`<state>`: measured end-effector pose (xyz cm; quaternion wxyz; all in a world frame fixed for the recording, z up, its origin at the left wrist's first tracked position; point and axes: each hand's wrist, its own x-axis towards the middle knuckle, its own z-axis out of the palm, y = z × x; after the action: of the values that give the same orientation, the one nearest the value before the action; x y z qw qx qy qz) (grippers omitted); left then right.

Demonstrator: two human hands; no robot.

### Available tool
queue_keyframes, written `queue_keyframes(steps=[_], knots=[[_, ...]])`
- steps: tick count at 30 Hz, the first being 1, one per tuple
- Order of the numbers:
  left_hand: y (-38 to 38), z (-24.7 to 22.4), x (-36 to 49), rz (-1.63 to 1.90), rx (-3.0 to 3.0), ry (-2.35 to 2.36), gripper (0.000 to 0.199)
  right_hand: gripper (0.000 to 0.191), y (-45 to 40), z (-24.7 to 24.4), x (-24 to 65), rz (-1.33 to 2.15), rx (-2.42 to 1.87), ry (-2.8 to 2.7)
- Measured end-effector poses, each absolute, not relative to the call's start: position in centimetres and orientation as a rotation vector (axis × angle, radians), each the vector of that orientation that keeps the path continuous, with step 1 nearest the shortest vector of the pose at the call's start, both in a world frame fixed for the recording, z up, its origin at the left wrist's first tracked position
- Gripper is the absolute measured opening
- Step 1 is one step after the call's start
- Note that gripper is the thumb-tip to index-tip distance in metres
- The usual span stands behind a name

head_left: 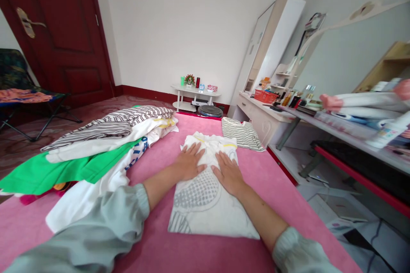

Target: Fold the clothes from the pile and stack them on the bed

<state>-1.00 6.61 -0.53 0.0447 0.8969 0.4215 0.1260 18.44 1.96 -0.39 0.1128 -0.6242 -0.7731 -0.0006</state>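
A white shirt (pixel 221 213) with a grey dotted print lies folded into a flat, roughly rectangular shape on the pink bed cover (pixel 150 243). My left hand (pixel 190 161) rests on its upper left part, palm down with the fingers spread. On the upper right part lies my right hand (pixel 229 175), also flat with fingers apart. Yellow trim shows near the shirt's far edge. Beyond it to the right is a folded striped garment (pixel 241 133).
Left of my arms is a loose pile of clothes, with a striped garment (pixel 115 126) on top and a green one (pixel 73 164) below. A dressing table (pixel 253 108) and a cluttered desk (pixel 355 130) stand along the right. A small white table (pixel 195 90) is against the far wall.
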Motion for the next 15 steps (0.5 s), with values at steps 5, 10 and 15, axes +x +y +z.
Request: queue_keyframes(steps=[5, 10, 15], knots=[[9.1, -3.7, -1.6, 0.293, 2.634, 1.376, 0.075, 0.071, 3.0, -2.8, 19.4, 0.0, -1.935, -2.279], [8.8, -3.9, -1.8, 0.289, 2.631, 1.37, 0.078, 0.071, 2.6, -2.7, 19.3, -0.015, -1.952, -2.261], [8.8, -3.9, -1.7, 0.289, 2.623, 1.381, 0.078, 0.072, 2.6, -2.6, 19.1, -0.019, -1.952, -2.266]])
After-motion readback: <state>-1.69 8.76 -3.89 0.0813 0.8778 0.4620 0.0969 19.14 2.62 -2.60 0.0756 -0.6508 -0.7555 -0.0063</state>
